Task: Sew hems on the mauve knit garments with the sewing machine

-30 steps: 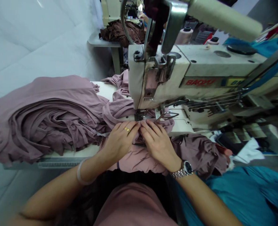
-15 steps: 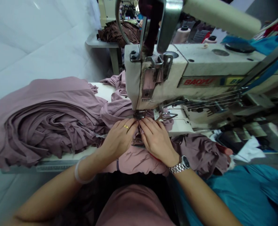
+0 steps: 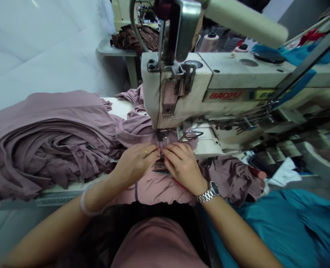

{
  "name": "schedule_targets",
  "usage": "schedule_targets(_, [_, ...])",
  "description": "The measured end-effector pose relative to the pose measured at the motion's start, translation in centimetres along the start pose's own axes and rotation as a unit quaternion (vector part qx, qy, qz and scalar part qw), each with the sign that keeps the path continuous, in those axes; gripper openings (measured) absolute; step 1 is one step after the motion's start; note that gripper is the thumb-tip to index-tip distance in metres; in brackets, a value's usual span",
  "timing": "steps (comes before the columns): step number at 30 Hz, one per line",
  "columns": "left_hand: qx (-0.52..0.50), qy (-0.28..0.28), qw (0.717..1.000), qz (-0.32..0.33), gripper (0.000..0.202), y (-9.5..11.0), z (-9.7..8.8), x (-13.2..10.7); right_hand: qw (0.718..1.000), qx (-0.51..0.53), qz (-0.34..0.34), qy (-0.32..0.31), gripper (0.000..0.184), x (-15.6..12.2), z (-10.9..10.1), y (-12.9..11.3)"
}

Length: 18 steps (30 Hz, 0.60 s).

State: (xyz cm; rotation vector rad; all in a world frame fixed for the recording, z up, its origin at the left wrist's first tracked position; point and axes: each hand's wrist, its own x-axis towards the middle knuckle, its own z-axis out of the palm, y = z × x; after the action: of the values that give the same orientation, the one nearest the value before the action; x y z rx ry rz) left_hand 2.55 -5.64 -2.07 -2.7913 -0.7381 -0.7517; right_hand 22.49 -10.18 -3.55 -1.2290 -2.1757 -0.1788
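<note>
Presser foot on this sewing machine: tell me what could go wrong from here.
The left hand and right hand press the mauve knit fabric just in front of the presser foot, so fingers could be caught if they stay that close. The fabric is creased and bunched under them, so a fold might get stitched in. The large mauve pile on the table could also drag on the fabric being fed.

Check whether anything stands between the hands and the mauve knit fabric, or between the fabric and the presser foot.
Nothing visible does. The left hand and right hand rest on the mauve knit fabric, which reaches the metal presser foot.
</note>
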Motion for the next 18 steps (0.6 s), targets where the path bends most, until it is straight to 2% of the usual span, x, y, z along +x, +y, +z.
schedule_targets(6, [0.004, 0.004, 0.999, -0.038, 0.027, 0.6, 0.7, 0.4, 0.999, -0.014, 0.020, -0.028, 0.024, 1.0, -0.2, 0.3])
schedule_targets(10, [0.004, -0.019, 0.998, -0.059, 0.032, 0.7, 0.6, 0.6, 0.999, -0.013, 0.034, -0.037, 0.027, 1.3, -0.3, 0.5])
schedule_targets(15, [0.000, -0.034, 0.997, -0.068, 0.032, 0.6, 0.5, 0.6, 0.997, 0.012, 0.061, -0.043, 0.028, 1.5, -0.1, 0.9])
schedule_targets(18, [0.006, -0.037, 0.997, -0.070, 0.034, 0.5, 0.4, 0.6, 0.997, 0.014, 0.055, -0.048, 0.029, 1.5, -0.1, 1.1])
